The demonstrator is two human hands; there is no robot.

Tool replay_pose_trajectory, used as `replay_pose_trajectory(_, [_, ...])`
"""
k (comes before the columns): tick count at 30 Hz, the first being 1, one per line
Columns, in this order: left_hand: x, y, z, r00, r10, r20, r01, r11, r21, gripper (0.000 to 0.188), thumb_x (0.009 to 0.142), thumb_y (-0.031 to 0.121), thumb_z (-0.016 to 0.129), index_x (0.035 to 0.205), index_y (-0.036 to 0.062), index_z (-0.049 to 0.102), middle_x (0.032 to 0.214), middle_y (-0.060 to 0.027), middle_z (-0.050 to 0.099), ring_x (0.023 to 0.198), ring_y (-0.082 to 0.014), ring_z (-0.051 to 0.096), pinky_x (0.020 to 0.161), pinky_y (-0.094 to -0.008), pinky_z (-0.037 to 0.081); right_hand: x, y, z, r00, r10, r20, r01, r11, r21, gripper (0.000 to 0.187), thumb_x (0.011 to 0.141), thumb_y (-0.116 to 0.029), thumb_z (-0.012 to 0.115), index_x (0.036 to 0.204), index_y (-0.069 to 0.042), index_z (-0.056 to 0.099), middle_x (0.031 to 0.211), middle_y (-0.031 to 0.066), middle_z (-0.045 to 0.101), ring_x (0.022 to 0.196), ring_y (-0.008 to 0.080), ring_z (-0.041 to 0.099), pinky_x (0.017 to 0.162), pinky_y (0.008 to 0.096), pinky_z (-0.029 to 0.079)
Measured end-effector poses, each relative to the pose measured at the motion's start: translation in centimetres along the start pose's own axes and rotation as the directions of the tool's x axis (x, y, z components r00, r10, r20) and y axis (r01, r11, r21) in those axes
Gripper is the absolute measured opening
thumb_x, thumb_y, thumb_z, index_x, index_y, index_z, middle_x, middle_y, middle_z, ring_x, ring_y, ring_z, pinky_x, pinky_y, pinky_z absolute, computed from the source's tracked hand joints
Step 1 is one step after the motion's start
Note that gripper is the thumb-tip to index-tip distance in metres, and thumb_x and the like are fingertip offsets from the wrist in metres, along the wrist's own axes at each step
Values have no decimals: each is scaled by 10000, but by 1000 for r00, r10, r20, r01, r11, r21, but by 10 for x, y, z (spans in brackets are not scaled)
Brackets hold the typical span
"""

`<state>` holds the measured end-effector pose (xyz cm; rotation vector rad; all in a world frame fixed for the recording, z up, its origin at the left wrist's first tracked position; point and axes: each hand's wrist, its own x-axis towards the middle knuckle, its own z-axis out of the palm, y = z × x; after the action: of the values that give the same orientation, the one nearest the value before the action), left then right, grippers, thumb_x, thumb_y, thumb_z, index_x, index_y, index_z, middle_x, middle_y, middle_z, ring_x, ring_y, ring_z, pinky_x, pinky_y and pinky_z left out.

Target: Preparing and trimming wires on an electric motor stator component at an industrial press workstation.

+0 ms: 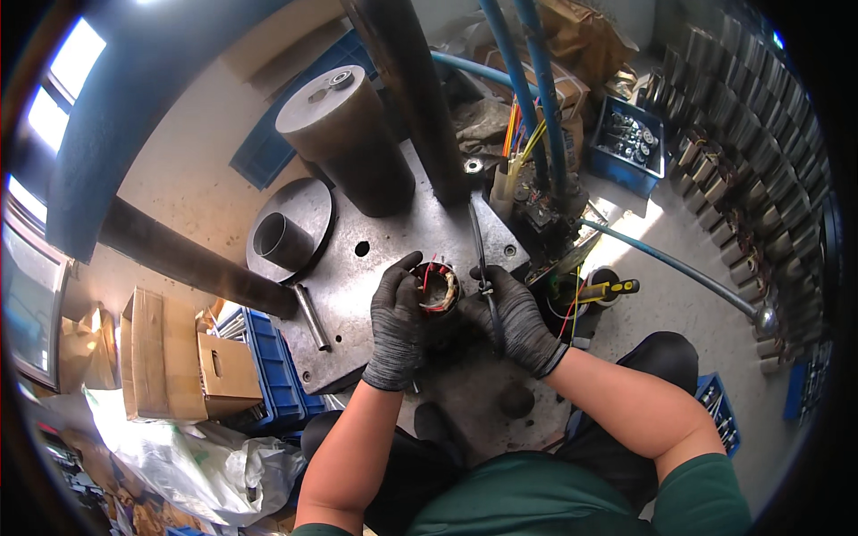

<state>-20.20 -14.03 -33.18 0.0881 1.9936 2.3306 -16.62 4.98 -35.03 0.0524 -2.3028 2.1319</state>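
Both of my hands wear grey knitted gloves with dark fingertips. My left hand (pixel 398 317) is closed around the left side of a motor stator (pixel 451 299), a round part with pale windings and red and white wire ends on top. The stator sits at the near edge of the metal machine table (pixel 402 241). Just right of it, my right hand (pixel 517 320) grips a long, thin, dark rod-like tool (pixel 476 234), which points away from me; its exact kind cannot be made out.
A large metal cylinder (pixel 344 143) and a disc with a short tube (pixel 284 239) stand on the table between thick steel columns (pixel 420 107). A steel pin (pixel 311 317) lies at left. A long-handled lever (pixel 675 263) and yellow-handled tool (pixel 608 290) are at right.
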Motion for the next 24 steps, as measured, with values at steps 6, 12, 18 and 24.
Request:
replay_pose_trajectory(6, [-17, 56, 5, 696, 366, 618, -714, 255, 652, 220, 774, 139, 824, 932, 76, 684, 1297, -148, 675, 1273, -423, 595, 1043, -533, 505, 1, 7, -8, 1000, -10, -17, 9, 998, -57, 483, 940, -196, 773, 1329, 1, 565, 979, 78, 683, 855, 117, 651, 748, 297, 551])
replay_pose_trajectory(12, [-15, 43, 4, 698, 339, 631, -716, 350, 604, 173, 782, 91, 803, 933, 80, 718, 1223, -148, 704, 1133, -408, 660, 960, -501, 543, -9, -28, -22, 975, 196, 102, -214, 950, 228, 445, 957, -214, 759, 1304, -3, 576, 939, 57, 672, 834, 114, 650, 736, 272, 549])
replay_pose_trajectory(18, [-10, 37, 8, 817, 333, 470, -575, 426, 698, 99, 853, 62, 771, 918, 25, 707, 1089, -152, 721, 926, -360, 703, 830, -446, 558, -18, -39, -31, 903, 354, 245, -430, 765, 480, 310, 980, -178, 721, 1218, -46, 573, 893, 55, 667, 686, 124, 648, 580, 280, 537])
replay_pose_trajectory(24, [-15, 27, 34, 889, 321, 328, -404, 212, 890, 463, 785, 271, 852, 1153, 55, 671, 1098, -152, 722, 1015, -358, 687, 874, -486, 520, -15, -32, -35, 889, 384, 251, -457, 787, 415, 323, 969, -199, 727, 1213, -60, 566, 860, 55, 655, 637, 143, 641, 517, 304, 529])
